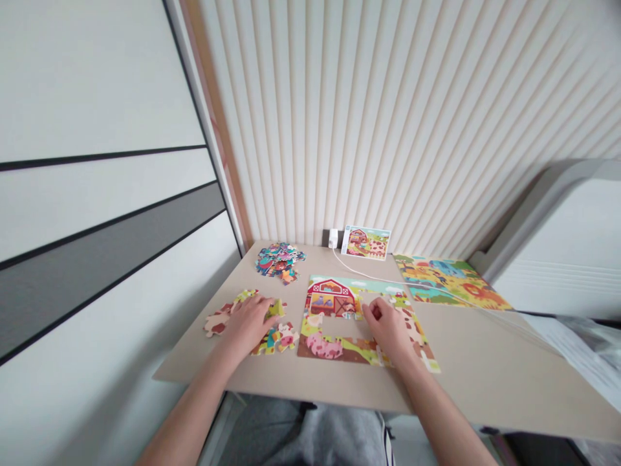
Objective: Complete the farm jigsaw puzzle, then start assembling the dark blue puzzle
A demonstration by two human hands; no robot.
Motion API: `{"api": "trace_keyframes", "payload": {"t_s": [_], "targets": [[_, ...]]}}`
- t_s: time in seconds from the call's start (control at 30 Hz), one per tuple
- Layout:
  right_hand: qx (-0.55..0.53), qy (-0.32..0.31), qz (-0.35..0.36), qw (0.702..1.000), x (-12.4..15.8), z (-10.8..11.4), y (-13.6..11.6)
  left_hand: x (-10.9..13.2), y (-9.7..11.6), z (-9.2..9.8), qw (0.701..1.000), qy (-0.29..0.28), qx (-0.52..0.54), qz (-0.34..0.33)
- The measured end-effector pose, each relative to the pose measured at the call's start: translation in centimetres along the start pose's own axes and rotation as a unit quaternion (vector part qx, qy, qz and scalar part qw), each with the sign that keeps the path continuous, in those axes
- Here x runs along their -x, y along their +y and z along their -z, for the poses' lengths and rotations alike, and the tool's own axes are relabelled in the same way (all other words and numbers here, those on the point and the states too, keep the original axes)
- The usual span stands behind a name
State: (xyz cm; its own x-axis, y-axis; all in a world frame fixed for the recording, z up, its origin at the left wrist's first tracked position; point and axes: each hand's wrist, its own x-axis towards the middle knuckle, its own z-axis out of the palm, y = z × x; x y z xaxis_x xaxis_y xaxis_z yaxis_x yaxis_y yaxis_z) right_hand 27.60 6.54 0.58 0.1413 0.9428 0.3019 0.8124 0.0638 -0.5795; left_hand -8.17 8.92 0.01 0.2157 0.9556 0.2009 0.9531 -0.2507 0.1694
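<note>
A farm jigsaw puzzle (334,304) with a red barn lies partly put together on the beige table (466,362). My right hand (388,327) rests on its right half, fingers curled and pinched at a piece near the gap in the middle. My left hand (250,320) lies flat, fingers spread, on several loose pieces (276,336) left of the puzzle. A heap of other pieces (280,260) sits further back.
A small reference picture (366,243) leans on the ribbed wall beside a white charger (333,238) with its cable (369,275) running right. A finished colourful puzzle (449,279) lies at the back right. White furniture (557,252) stands to the right.
</note>
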Motion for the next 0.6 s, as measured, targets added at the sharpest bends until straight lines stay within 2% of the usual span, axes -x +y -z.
{"api": "trace_keyframes", "payload": {"t_s": [0.2,0.47,0.6], "targets": [[-0.008,-0.005,0.017,1.0,0.15,-0.03,-0.21,-0.49,0.38,0.6,1.0,-0.021,0.005,0.0],[-0.011,-0.009,0.025,1.0,0.18,-0.31,-0.08,-0.6,0.53,-0.12,0.998,0.012,0.062,-0.008],[-0.001,-0.021,0.021,1.0,0.15,-0.62,-0.01,-0.65,0.52,-0.12,0.999,0.011,0.047,0.014]]}}
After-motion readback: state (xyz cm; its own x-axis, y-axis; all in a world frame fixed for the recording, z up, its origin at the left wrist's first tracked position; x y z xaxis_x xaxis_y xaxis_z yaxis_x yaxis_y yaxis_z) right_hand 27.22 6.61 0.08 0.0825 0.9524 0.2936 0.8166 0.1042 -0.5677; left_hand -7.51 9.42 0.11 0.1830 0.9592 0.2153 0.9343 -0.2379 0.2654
